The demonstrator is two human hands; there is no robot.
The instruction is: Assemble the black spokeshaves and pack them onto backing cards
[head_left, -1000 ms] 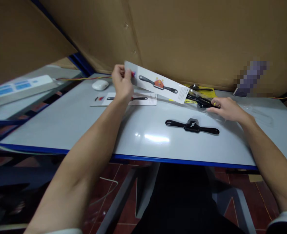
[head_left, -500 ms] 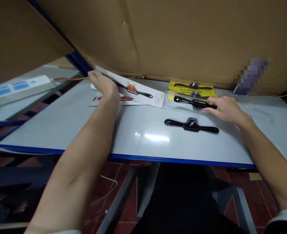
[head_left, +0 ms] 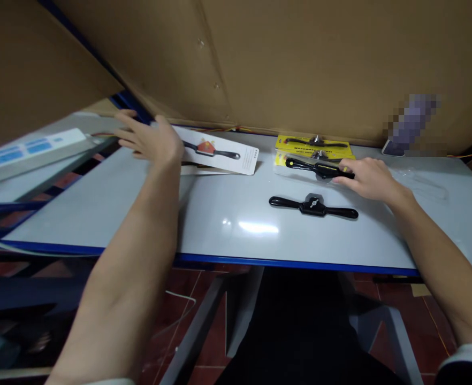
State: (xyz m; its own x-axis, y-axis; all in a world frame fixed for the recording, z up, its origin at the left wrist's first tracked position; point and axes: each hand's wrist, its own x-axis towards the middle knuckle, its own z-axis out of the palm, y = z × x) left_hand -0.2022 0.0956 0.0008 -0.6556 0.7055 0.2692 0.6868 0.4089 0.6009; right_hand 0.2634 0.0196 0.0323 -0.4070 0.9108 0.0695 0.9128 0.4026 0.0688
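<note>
My left hand [head_left: 150,140] lies flat with fingers spread at the left end of a white printed card [head_left: 220,156] that rests on the white table [head_left: 99,208], on top of another card. My right hand [head_left: 366,176] holds the right handle of a black spokeshave in a clear plastic cover [head_left: 318,168], lying just in front of a yellow backing card [head_left: 314,143]. A bare black spokeshave [head_left: 313,206] lies on the table nearer to me, between my arms.
Big cardboard sheets [head_left: 300,64] stand along the back and left of the table. A white power strip [head_left: 27,151] lies on a shelf at left. A clear plastic piece [head_left: 420,184] lies at right. The table's blue front edge [head_left: 292,263] runs across below.
My left hand lowered the white card from mid-air onto the card on the table and opened flat on it. My right hand kept its place on the covered spokeshave.
</note>
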